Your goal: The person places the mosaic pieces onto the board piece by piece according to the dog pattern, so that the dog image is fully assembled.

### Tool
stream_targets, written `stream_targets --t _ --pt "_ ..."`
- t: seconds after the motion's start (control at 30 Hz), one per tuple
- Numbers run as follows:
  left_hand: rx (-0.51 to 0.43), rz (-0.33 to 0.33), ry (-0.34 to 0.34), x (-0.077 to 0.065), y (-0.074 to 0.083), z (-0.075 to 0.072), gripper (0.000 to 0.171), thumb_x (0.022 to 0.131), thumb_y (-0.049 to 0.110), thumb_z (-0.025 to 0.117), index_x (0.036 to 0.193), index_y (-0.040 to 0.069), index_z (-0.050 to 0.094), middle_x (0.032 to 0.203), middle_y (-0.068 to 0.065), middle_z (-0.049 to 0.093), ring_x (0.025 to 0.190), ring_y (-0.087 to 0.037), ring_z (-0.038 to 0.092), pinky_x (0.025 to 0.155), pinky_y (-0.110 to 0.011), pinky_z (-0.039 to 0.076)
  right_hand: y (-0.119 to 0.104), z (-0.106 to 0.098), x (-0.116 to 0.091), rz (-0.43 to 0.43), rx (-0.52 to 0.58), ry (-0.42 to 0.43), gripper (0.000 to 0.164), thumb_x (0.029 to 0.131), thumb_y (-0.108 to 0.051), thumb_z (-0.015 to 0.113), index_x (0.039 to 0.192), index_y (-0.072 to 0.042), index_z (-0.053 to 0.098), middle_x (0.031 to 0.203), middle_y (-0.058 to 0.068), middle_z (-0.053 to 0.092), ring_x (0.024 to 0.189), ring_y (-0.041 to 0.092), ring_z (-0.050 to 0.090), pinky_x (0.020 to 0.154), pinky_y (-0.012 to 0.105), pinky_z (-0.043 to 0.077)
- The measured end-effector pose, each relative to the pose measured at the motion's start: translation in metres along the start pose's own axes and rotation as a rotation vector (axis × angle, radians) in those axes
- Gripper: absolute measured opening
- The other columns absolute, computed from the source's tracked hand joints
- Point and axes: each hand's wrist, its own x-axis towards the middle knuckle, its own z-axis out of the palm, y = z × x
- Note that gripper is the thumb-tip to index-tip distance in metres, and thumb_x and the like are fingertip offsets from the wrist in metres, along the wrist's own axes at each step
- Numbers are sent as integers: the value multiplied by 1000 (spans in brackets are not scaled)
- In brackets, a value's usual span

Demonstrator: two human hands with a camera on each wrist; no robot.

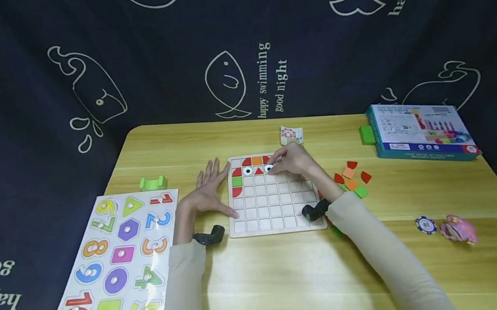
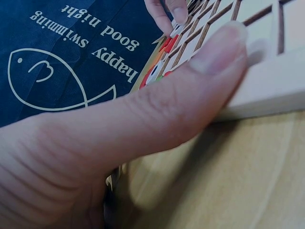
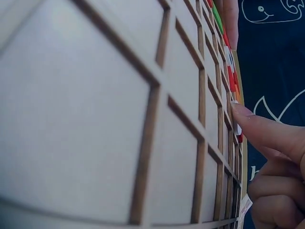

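A wooden grid board [image 1: 269, 210] lies flat on the table, with colored tiles along its top rows and left side. My left hand [image 1: 206, 194] rests at the board's left side with its fingers spread, and the thumb [image 2: 214, 62] lies over the rim. At the second row, my right hand [image 1: 294, 159] pinches a white eye tile [image 1: 268, 168] between thumb and forefinger. To the left of that tile are a red triangle tile [image 1: 258, 171] and another eye tile [image 1: 247, 171]. An orange square tile [image 1: 256, 160] sits in the top row, and a green square tile [image 1: 237, 181] at the left.
Loose red, orange and green tiles [image 1: 351, 184] lie right of the board. A small pattern card [image 1: 291, 135] is behind it. A number puzzle board [image 1: 116, 261] stands left, a boxed toy [image 1: 424, 132] back right, a poker chip [image 1: 426, 225] and pink toy [image 1: 458, 230] at right.
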Motion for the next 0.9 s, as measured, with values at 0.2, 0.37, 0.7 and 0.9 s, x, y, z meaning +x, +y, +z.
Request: stream_targets --t 0.2,0.37,0.7,0.9 --pt "-15 5 2 0 0 -1 142 50 55 90 156 23 2 162 -11 -20 149 -30 -23 121 -53 -13 0 0 2 -47 -32 20 22 68 -14 87 87 -8 78 77 10 72 53 14 38 126 42 6" --pt "-4 10 7 0 1 0 141 51 55 90 156 24 2 162 -11 -20 149 -29 -23 122 -52 -13 0 0 2 -31 13 -20 22 70 -11 85 90 -8 79 65 6 64 47 12 28 110 34 30" --pt "3 5 7 2 2 0 141 50 56 90 156 25 1 162 -10 -20 149 -28 -24 122 -52 -13 3 -12 -3 6 70 -89 33 73 -15 84 105 -11 76 111 6 74 70 9 44 81 29 43" --pt "1 -3 4 0 2 0 141 51 55 90 156 25 0 162 -10 -20 149 -27 -24 122 -51 -13 16 -55 -33 62 16 1 36 79 -25 80 113 -16 73 59 -2 35 53 17 29 47 27 22"
